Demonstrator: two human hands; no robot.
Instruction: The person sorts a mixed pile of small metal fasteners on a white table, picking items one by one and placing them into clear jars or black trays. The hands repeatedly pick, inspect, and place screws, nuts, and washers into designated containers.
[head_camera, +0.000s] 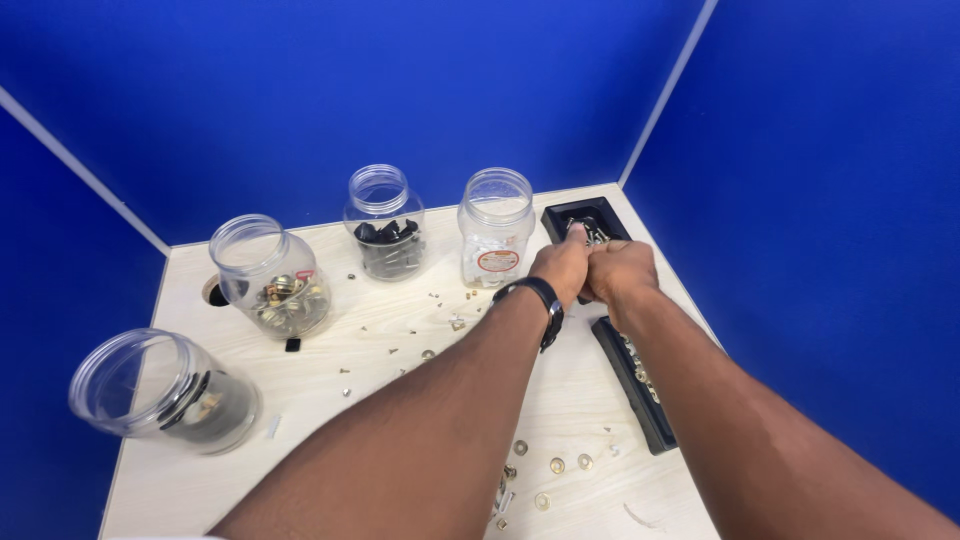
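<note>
Both hands meet over a small black tray of small metal parts at the back right of the table. My left hand, with a black band on its wrist, has its fingertips pinched at the tray's near edge. My right hand is curled into a fist right beside it, touching it. What the fingers hold is hidden. A long black tray with small metal pieces lies under my right forearm.
Four clear open jars stand on the light wooden table: one with white pieces, one with black parts, one with brass parts, one with dark contents. Small screws and washers lie scattered. Blue walls surround.
</note>
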